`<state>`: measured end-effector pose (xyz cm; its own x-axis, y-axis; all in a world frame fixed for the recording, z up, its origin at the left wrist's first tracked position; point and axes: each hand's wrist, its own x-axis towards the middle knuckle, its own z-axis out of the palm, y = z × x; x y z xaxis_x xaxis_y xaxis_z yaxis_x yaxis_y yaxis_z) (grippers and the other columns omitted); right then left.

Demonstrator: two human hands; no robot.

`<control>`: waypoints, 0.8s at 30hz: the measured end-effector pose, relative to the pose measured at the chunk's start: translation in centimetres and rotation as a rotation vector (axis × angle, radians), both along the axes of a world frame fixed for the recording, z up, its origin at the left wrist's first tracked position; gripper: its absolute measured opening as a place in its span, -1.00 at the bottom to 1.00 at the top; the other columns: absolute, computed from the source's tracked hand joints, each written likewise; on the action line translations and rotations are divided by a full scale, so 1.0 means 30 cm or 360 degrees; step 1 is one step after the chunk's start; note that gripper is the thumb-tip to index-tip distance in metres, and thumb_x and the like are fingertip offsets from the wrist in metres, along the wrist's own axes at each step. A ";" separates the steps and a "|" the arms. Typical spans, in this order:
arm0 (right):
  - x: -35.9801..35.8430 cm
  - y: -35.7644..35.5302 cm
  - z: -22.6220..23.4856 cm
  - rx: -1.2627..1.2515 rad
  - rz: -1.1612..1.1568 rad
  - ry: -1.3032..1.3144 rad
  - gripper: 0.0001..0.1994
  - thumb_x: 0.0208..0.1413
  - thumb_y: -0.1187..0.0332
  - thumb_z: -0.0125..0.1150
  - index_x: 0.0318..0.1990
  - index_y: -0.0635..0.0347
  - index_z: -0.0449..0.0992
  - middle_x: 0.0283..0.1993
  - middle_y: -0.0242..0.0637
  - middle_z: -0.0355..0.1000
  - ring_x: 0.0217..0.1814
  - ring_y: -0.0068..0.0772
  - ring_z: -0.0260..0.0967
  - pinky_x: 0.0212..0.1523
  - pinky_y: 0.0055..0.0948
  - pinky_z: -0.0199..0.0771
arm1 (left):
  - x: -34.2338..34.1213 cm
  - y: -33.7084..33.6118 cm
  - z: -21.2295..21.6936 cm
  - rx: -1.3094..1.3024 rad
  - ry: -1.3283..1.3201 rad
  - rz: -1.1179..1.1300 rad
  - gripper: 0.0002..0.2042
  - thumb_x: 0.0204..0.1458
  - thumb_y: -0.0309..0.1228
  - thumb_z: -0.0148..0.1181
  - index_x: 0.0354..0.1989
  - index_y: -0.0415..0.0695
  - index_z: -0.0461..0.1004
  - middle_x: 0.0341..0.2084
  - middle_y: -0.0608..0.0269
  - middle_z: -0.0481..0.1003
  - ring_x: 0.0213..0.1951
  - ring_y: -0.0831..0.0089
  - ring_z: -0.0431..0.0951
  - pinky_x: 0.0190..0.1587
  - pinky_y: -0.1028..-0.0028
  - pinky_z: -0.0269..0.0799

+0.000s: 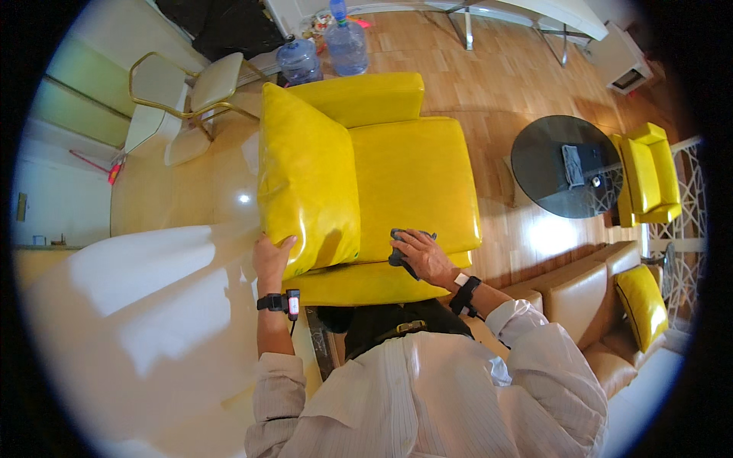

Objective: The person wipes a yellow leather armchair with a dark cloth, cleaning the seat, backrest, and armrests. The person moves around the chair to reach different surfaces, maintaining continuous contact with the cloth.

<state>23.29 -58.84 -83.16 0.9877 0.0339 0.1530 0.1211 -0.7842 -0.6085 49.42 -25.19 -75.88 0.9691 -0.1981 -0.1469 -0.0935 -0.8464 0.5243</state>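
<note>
A glossy yellow armchair (408, 183) stands right in front of me, with its back on the left and its seat facing right. Its yellow back cushion (305, 175) leans against the backrest. My left hand (272, 258) grips the near corner of the back, thumb over the cushion side and the other fingers out of sight. Under my right hand (427, 259) is a dark grey cloth (401, 256), bunched and pressed onto the armchair's near armrest (359, 284) beside the seat edge. The right fingers curl over the cloth.
Large blue water bottles (347, 49) stand beyond the far armrest. A gold-framed chair (217, 84) is at the far left. To the right are a round dark table (561, 164) with a grey cloth on it, a smaller yellow armchair (649, 172) and a tan sofa (573, 298).
</note>
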 end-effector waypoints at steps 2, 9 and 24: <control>-0.004 -0.023 0.051 0.0017 -0.0085 -0.0037 -0.53 0.42 0.40 0.32 0.43 0.11 0.47 0.53 0.03 0.42 0.55 0.29 0.34 0.54 0.21 0.36 | 0.021 0.009 -0.009 0.0012 0.0071 -0.0058 -0.45 0.04 -0.06 0.60 -0.05 -0.36 0.70 -0.18 -0.26 0.73 -0.05 -0.27 0.72 0.05 -0.01 0.63; -0.050 -0.123 0.105 0.0024 -0.0217 0.0090 -0.55 0.43 0.41 0.25 0.44 0.13 0.47 0.51 0.08 0.42 0.52 0.26 0.34 0.52 0.08 0.41 | 0.034 -0.017 -0.060 0.0567 -0.0003 -0.0393 -0.44 0.13 0.08 0.48 -0.19 -0.32 0.74 -0.22 -0.33 0.70 -0.13 -0.27 0.73 -0.10 -0.04 0.63; 0.015 -0.329 0.233 0.0110 -0.0396 -0.0305 -0.49 0.32 0.50 0.31 0.42 0.17 0.46 0.57 0.01 0.35 0.56 0.26 0.28 0.53 0.11 0.37 | -0.286 -0.456 0.132 0.0741 -0.0283 -0.1861 -0.63 0.25 -0.22 0.31 -0.51 -0.25 0.69 -0.49 -0.18 0.66 -0.41 -0.11 0.72 -0.29 0.00 0.63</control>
